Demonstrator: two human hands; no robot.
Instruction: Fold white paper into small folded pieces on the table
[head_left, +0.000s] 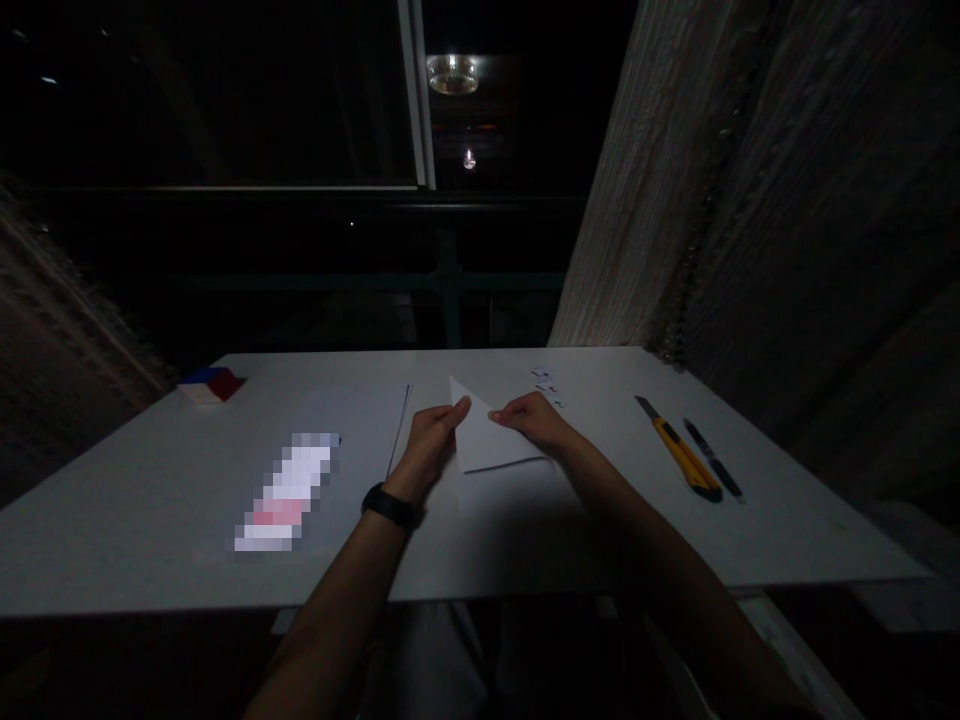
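Between my two hands is a folded sheet of white paper, its pointed corner sticking up at the far left. My left hand pinches the paper's left edge, thumb on top, with a dark band around the wrist. On the upper right edge, my right hand grips the paper between thumb and fingers. The undersides of the fingers are hidden behind the paper. The paper is tilted and seems held just above the white table; whether its lower edge touches the surface I cannot tell.
A yellow utility knife and a dark pen lie to the right. Small paper scraps sit beyond my right hand. At left are a bright, pixelated slab, paper sheets and a coloured cube. A curtain hangs behind.
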